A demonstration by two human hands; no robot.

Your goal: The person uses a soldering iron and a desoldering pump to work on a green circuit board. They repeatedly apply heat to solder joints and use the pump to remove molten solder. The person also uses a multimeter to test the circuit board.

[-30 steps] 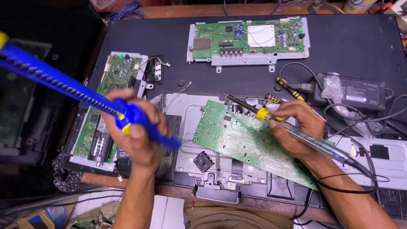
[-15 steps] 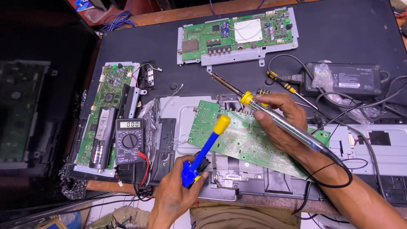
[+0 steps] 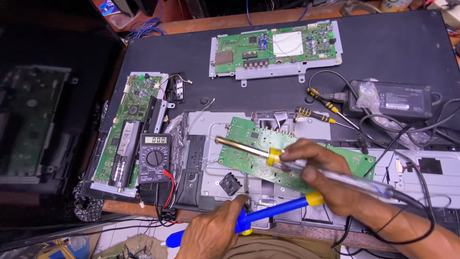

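Head view: green circuit board lies at frame centre on the bench. Right hand grips a soldering iron over it; left hand, lower centre, clasps a blue desoldering pump. Multimeter sits left.

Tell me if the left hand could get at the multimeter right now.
Probably not freely: the left hand is wrapped around the blue desoldering pump, so it is full. The multimeter lies close by to its left, with nothing between them but its red and black leads.

Multimeter, power adapter, screwdrivers
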